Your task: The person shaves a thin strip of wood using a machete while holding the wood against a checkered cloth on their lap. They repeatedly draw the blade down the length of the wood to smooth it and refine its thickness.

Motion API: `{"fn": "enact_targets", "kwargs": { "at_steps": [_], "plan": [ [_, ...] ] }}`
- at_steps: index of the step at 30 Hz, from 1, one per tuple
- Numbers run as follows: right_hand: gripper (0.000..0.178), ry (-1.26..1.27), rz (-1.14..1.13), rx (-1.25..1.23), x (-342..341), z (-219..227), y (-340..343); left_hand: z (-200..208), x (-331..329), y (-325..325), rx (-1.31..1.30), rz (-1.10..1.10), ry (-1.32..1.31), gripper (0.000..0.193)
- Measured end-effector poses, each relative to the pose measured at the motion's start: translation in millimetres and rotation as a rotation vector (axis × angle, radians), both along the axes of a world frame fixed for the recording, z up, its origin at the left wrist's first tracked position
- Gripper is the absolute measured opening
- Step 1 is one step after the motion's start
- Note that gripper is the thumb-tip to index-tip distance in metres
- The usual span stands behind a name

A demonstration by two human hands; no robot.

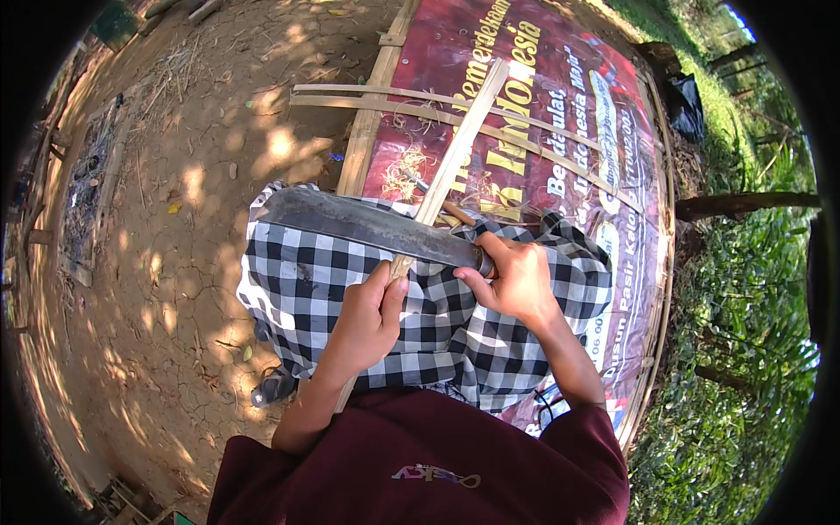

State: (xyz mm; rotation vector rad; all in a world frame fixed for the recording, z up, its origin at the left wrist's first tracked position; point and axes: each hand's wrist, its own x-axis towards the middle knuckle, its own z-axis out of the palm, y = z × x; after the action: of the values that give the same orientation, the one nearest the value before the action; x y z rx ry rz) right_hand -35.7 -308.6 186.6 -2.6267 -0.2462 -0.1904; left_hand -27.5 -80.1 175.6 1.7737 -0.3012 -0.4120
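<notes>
My left hand [372,317] is closed around the lower part of a pale bamboo strip [462,144]. The strip slants from beside my left forearm up and away to the right, over a dark red banner. Across it lies the broad dark blade of a machete [350,222], its tip pointing left. My right hand [518,276] grips the machete's handle, with the thumb stretched along its near side. Both hands are above a black-and-white checked cloth [367,346] spread over my lap. Just beyond the blade a brown wooden handle [458,213] is partly hidden.
Two thin bamboo strips [394,107] lie crosswise on the printed banner [420,61], near curly shavings [404,175]. A wooden edge [359,153] borders the banner. Cracked earth [201,262] stretches to the left; green plants [735,315] and a black bag [686,107] are at the right.
</notes>
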Motion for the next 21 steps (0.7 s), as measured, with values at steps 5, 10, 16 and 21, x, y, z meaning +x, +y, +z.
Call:
{"fn": "enact_targets", "kwargs": {
  "at_steps": [5, 10, 16, 21],
  "plan": [
    [0.048, -0.068, 0.047, -0.013, 3.2, -31.0, -3.1, 0.4, -6.5, -3.6, 0.104, 0.020, -0.116, 0.011],
    [0.049, -0.273, 0.002, -0.177, 21.2, -44.4, -33.1, 4.8, -5.9, -4.3, 0.163, 0.033, -0.087, 0.010],
    [0.073, 0.069, -1.027, -0.151, 51.3, -48.2, -203.9, 29.5, -38.2, 25.4, 0.014, -0.020, -0.075, 0.013],
    [0.046, -0.135, -0.759, 0.559, 22.9, -63.3, -180.1, -11.1, 7.5, 23.7, 0.135, 0.036, -0.008, 0.014]
  ]
}}
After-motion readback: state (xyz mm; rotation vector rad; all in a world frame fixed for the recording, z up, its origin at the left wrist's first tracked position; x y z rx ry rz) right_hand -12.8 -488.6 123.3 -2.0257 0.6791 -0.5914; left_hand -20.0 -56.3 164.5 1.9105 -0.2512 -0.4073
